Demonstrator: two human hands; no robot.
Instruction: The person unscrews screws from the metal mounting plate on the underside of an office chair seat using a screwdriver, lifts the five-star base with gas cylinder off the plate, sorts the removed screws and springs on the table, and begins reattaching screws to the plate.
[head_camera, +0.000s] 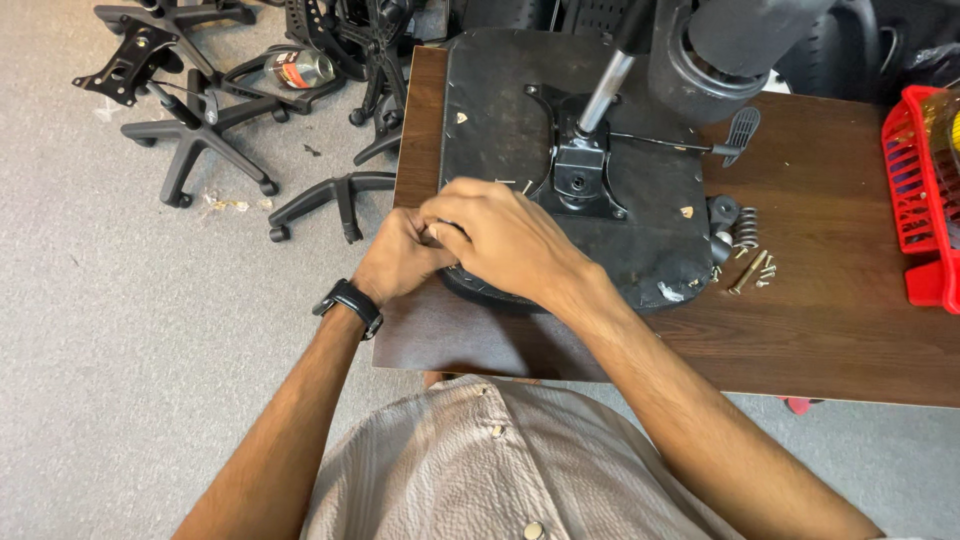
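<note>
Head view, seat: I see an upturned black chair seat lying on the brown desk, its metal mechanism plate and chrome gas cylinder sticking up at its middle.
Left hand: my left hand, watch at the wrist, is curled together at the seat's near-left edge; I cannot tell what small thing it pinches.
Right hand: my right hand lies over the left, fingers closed on the same spot of the seat edge.
Risk, small part: whatever sits between my fingers could slip, I judge, and drop off the desk edge left of the seat onto the grey floor.
Risk, loose hardware: the spring and bolts right of the seat could roll if the seat shifts.
Risk, seat: it overhangs the desk's near-left corner, so pressing there might tip it.
</note>
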